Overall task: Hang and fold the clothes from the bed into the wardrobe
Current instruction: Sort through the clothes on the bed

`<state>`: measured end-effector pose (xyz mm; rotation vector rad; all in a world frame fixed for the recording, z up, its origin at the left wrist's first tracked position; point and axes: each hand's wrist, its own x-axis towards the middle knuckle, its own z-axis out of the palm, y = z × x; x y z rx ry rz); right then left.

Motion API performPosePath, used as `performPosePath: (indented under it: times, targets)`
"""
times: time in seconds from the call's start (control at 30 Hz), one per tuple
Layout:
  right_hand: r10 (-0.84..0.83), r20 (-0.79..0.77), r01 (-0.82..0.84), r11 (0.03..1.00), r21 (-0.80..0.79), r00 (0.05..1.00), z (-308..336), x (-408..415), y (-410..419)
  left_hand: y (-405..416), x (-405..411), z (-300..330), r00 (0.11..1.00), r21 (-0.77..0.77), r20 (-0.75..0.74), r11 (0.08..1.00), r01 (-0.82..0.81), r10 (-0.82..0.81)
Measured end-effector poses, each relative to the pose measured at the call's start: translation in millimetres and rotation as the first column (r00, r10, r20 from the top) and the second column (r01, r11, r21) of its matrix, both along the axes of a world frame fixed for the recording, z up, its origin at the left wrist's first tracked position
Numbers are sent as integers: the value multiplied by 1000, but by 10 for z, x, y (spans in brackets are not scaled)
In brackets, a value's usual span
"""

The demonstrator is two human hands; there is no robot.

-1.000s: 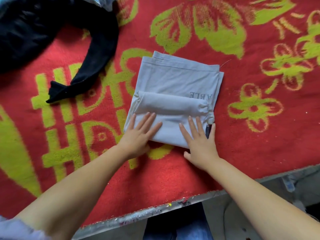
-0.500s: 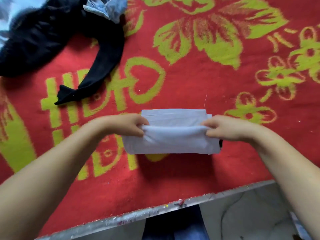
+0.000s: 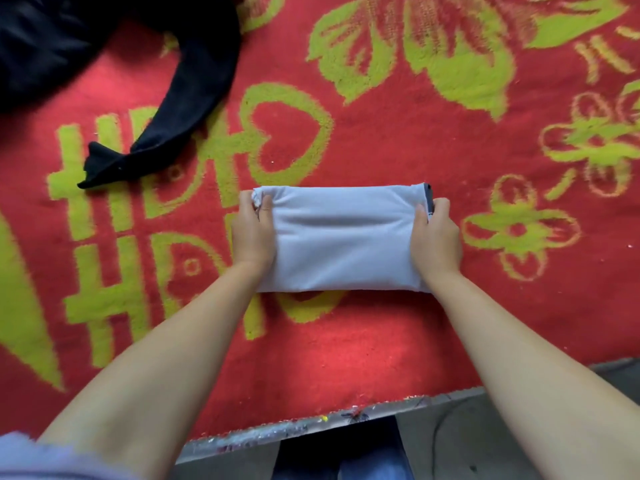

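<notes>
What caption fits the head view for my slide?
Both hands, left and right, grip the ends of a folded pale-grey garment on the red bedspread.

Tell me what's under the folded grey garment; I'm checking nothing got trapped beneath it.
The folded grey garment lies on the red blanket. The left hand and right hand grip its ends. Whatever lies directly beneath is covered.

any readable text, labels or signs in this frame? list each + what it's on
No printed word, brand or number is readable now.
Folded pale garment, gripped at its ends by the left hand and right hand: no lettering shows on the face turned up.
Red blanket: a large yellow-green woven sign at left, seemingly the double-happiness character "囍", cut off by the frame edge and partly covered.
Black garment: no text visible.
</notes>
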<state>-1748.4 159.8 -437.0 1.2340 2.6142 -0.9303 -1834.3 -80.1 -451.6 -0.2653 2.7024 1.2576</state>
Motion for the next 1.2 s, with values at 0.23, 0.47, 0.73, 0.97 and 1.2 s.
performPosePath:
  times: [0.23, 0.47, 0.73, 0.97, 1.2]
  targets:
    - [269, 63, -276, 928, 251, 961, 166, 24, 4, 3, 82, 126, 1000, -398, -9, 917, 4, -8]
    - [891, 266, -926, 324, 197, 368, 135, 565, -387, -26, 843, 66, 468, -639, 127, 289, 713, -874]
    - [786, 430, -887, 454, 85, 444, 367, 152, -382, 112, 501, 381, 517, -567, 416, 232, 790, -748]
    - [821, 447, -933, 342, 113, 355, 1619, -148, -594, -109, 347, 1683, 562, -541, 457, 286, 791, -690]
    - [929, 339, -967, 64, 247, 148, 2629, -230, -1552, -1153, 744, 2757, 754, -659, 384, 414, 628, -534]
